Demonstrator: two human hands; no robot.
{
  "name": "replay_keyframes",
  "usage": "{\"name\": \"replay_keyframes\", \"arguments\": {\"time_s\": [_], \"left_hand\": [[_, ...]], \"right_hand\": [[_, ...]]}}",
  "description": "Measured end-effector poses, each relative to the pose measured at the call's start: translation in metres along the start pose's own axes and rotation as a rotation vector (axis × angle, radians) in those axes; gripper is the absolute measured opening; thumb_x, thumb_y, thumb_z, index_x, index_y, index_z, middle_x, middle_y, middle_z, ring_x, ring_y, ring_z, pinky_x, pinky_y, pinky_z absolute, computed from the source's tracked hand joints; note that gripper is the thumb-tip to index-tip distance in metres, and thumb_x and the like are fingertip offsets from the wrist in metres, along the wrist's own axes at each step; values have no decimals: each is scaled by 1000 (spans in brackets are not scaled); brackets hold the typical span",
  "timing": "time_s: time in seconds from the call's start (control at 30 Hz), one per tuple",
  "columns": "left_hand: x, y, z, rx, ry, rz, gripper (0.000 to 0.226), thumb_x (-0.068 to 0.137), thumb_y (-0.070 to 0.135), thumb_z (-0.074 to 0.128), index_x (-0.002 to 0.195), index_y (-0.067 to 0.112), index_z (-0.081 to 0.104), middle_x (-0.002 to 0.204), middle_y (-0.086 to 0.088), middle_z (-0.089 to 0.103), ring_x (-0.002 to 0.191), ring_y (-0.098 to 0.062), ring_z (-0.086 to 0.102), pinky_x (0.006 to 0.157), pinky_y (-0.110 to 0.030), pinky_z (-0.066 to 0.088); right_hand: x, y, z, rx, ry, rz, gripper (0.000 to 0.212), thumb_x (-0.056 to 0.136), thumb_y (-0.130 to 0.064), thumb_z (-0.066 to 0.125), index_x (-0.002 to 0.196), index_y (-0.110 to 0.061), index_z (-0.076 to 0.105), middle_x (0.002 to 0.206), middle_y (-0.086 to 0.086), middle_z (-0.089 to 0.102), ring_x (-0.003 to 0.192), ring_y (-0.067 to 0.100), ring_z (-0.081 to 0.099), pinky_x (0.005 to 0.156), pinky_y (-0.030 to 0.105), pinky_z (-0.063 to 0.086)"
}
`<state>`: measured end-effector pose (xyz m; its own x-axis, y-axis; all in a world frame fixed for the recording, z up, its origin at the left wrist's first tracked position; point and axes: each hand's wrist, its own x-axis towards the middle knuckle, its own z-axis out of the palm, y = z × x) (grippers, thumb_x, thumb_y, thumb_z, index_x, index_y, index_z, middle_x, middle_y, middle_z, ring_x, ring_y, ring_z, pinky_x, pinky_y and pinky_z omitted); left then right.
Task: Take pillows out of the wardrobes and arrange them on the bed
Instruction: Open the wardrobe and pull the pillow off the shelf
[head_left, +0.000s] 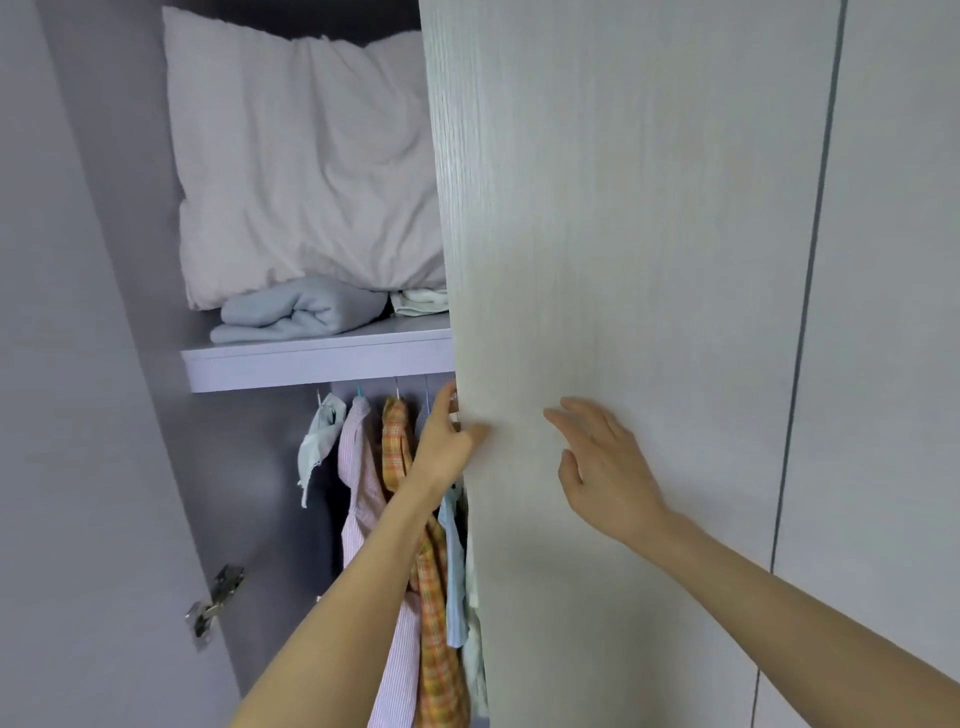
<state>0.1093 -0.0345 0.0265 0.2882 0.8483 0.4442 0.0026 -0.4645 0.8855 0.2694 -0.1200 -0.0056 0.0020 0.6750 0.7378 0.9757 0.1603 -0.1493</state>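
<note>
The left hand grips the wardrobe door edge. The right hand hovers open near its front. A white pillow stands on the shelf.

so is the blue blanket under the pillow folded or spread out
Folded: the light blue blanket lies in a compact rolled bundle on the wardrobe shelf.

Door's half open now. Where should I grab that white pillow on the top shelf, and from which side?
Take the pillow by its exposed lower-left corner and left edge, coming from the open front-left. It stands upright on the shelf, leaning on the folded blue blanket; its right part is hidden behind the door that the left hand grips.
</note>
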Motion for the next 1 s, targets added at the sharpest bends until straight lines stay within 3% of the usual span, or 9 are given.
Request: {"name": "replay_keyframes", "arguments": {"time_s": [0.13, 0.27, 0.37, 0.43, 0.53, 0.67, 0.83, 0.9, 1.0], "left_hand": [[-39, 4, -10, -35, -104, 86, 55, 85, -5, 49, 126, 31, 43, 104, 15, 56, 92, -14, 58, 71, -17, 53], [-75, 16, -18, -85, -206, 122, 57, 86, -10, 44, 130, 27, 43, 109, 7, 59, 101, -25, 58, 82, -24, 53], [-102, 27, -15, -116, -282, 171, 61, 87, -10, 46, 128, 34, 44, 113, 1, 62, 97, -18, 63, 91, -33, 51], [-116, 34, -13, -151, -335, 216, 61, 86, -12, 45, 119, 39, 49, 107, -2, 63, 89, -9, 65, 85, -25, 53], [-129, 47, -4, -182, -404, 263, 61, 85, -17, 42, 117, 34, 51, 106, -13, 61, 84, -9, 65, 79, -21, 54], [-145, 69, 18, -164, -491, 357, 56, 83, -21, 40, 124, 16, 50, 106, -5, 59, 93, -9, 62, 89, -23, 51], [-164, 93, 61, -139, -561, 500, 44, 86, -11, 50, 122, 14, 50, 119, 6, 55, 113, -11, 54, 100, -32, 45], [-171, 102, 84, -120, -595, 567, 43, 85, 1, 52, 124, 20, 48, 124, 13, 50, 117, -4, 50, 102, -27, 42], [-177, 113, 123, -113, -643, 639, 51, 82, 7, 49, 129, 25, 42, 137, 11, 41, 125, 8, 37, 106, -12, 29]], "right_hand": [[-28, -23, -8, 31, 59, 15, 47, 81, 5, 54, 127, -3, 50, 132, 20, 50, 121, 34, 48, 95, 32, 33], [-52, -43, -21, 109, 91, 30, 48, 85, 5, 48, 132, -5, 45, 137, 17, 44, 126, 28, 42, 102, 28, 32], [-68, -50, -35, 171, 155, 50, 47, 87, -2, 41, 133, -7, 44, 138, 15, 41, 127, 22, 38, 104, 11, 24], [-79, -53, -44, 204, 210, 67, 44, 88, -11, 37, 132, -9, 45, 136, 13, 43, 126, 20, 39, 101, 2, 21], [-93, -51, -60, 249, 308, 90, 44, 89, -21, 33, 129, -8, 48, 130, 11, 46, 122, 17, 42, 102, 9, 29], [-110, -43, -91, 287, 398, 95, 42, 91, -22, 33, 126, -6, 49, 126, 3, 45, 118, 15, 45, 100, 32, 41], [-134, -30, -142, 321, 463, 115, 38, 92, -21, 31, 123, -10, 51, 121, 3, 51, 108, 12, 52, 91, 33, 48], [-145, -27, -165, 337, 481, 160, 37, 92, -23, 30, 121, -16, 52, 117, 0, 55, 104, 8, 55, 88, 32, 49], [-164, -22, -199, 361, 525, 214, 32, 93, -29, 30, 115, -39, 50, 112, -24, 59, 102, 1, 57, 81, 17, 48]]}}
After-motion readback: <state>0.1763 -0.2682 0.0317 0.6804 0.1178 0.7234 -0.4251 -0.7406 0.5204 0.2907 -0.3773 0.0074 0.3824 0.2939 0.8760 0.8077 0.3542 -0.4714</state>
